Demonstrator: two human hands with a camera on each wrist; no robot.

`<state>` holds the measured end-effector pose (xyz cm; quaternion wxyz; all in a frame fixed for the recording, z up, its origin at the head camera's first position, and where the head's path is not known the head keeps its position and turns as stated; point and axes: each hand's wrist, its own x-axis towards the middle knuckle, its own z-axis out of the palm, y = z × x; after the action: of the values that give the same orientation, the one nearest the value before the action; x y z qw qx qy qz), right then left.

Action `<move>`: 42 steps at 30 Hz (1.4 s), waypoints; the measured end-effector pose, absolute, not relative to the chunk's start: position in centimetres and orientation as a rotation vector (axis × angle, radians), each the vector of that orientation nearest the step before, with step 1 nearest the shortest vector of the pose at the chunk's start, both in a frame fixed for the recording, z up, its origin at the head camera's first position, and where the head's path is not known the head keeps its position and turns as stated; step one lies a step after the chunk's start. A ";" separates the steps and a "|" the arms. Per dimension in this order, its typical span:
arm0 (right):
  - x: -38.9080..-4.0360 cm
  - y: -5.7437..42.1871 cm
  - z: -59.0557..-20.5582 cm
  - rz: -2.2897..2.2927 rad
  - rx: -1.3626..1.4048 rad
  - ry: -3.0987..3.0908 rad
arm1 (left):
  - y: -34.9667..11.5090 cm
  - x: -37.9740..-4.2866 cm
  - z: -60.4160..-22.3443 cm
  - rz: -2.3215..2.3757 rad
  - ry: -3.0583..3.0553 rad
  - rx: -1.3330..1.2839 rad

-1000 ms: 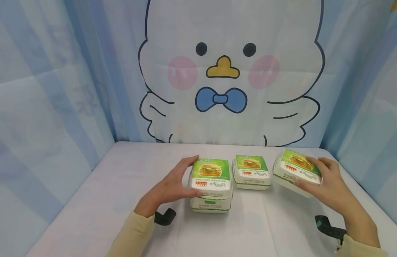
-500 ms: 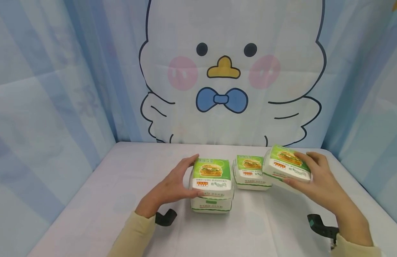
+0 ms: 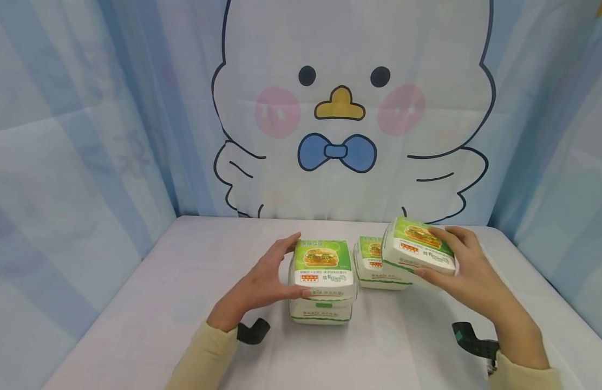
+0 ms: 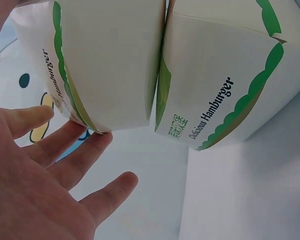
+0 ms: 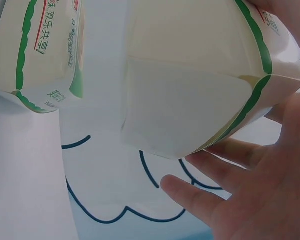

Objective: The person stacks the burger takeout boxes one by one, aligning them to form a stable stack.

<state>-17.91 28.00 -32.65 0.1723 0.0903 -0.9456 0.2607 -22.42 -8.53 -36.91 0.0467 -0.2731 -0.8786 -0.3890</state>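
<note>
Two white-and-green hamburger boxes are stacked mid-table in the head view. My left hand (image 3: 259,281) grips the upper box (image 3: 324,260) from its left side, thumb at the front and fingers behind. Beneath it sits the lower box (image 3: 320,314); the left wrist view shows the two boxes' sides close together. My right hand (image 3: 476,281) holds another hamburger box (image 3: 420,244) raised and tilted, its pale underside showing in the right wrist view. A fourth-looking single box (image 3: 371,268) stands on the table between the hands, partly covered by the raised one.
The boxes stand on a pale cloth-covered table (image 3: 194,276). Behind it hangs a backdrop (image 3: 340,189) with a cartoon bird, and blue-striped curtains (image 3: 72,189) flank the sides. A black wrist mount (image 3: 253,331) sits below the left hand.
My right hand has carried its box leftward and slightly up, so it now overlaps the single standing box in the head view. My left hand stays at the stack.
</note>
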 end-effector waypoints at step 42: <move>-19.2 17.3 -29.4 0.853 0.726 -2.646 | -8.6 -22.3 -36.8 -1.335 -2.691 -0.803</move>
<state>-19.25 17.29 -29.41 0.1338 0.2506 -0.9126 0.2941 -22.30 -8.64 -36.76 0.0161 -0.2583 -0.8652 -0.4294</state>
